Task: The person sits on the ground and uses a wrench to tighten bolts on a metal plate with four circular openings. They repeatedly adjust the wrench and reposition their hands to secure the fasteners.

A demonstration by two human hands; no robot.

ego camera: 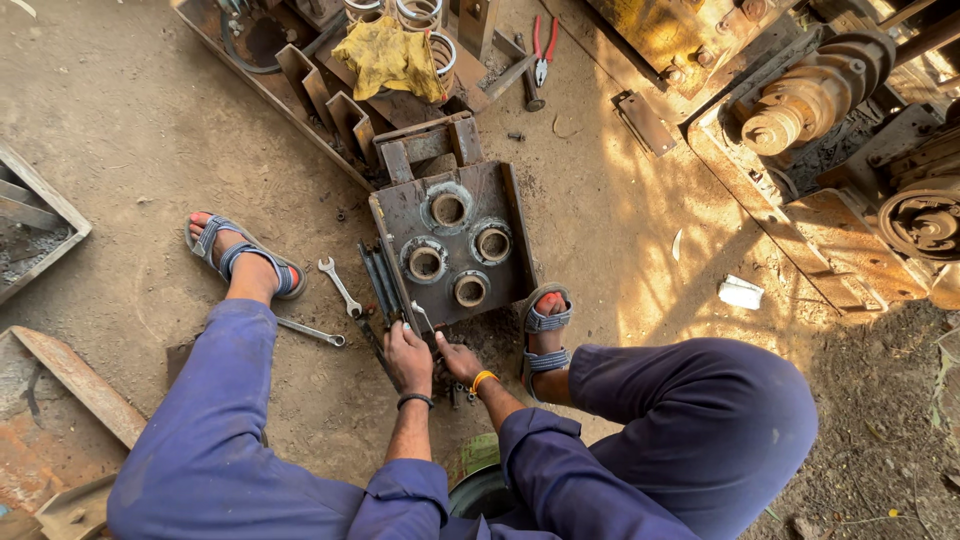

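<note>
The person squats on the dirt floor [130,130] with both hands at the near edge of a rusty steel plate [455,245] that has four round sockets and lies flat between the two sandalled feet. The left hand [408,358] has its grip curled narrow around a dark part at the plate's near left corner; the right hand [458,358] rests just beside it, fingers bent down onto small parts, and whether it holds anything cannot be told. An open-ended spanner [339,286] lies on the floor just left of the plate, a second spanner [312,332] nearer the left knee. Red-handled pliers [543,45] and a yellow rag [390,58] lie well beyond the plate
</note>
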